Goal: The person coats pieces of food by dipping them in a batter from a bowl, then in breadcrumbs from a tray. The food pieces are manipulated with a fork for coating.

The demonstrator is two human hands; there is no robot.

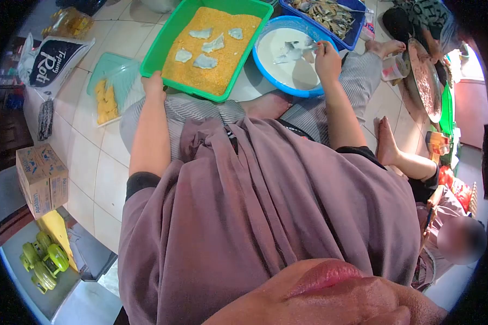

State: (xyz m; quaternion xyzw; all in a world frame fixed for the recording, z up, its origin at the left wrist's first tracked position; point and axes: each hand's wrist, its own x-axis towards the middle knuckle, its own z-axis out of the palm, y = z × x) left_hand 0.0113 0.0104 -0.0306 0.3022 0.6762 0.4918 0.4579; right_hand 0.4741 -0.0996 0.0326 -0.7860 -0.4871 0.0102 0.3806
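Note:
My left hand (pixel 153 86) is closed on the near left corner of a green tray (pixel 144 66). Yellow-orange crumbs (pixel 192 73) cover the tray's bottom, with several pale, batter-coated pieces (pixel 205 61) lying apart on top. My right hand (pixel 327 64) is over the right side of a blue basin (pixel 260 63) of white batter (pixel 274 43). Its fingers are pinched at a grey piece that looks like fish skin (pixel 308 47), partly hidden by the fingers. More grey skin (pixel 291 54) lies in the batter beside it.
A blue crate (pixel 348 43) of similar grey-brown pieces stands behind the basin. Left are a clear container with yellow pieces (pixel 107 103), a flour sack (pixel 51 62) and a carton (pixel 42 179). To the right, other people sit near a wide pan of pinkish food (pixel 424 81).

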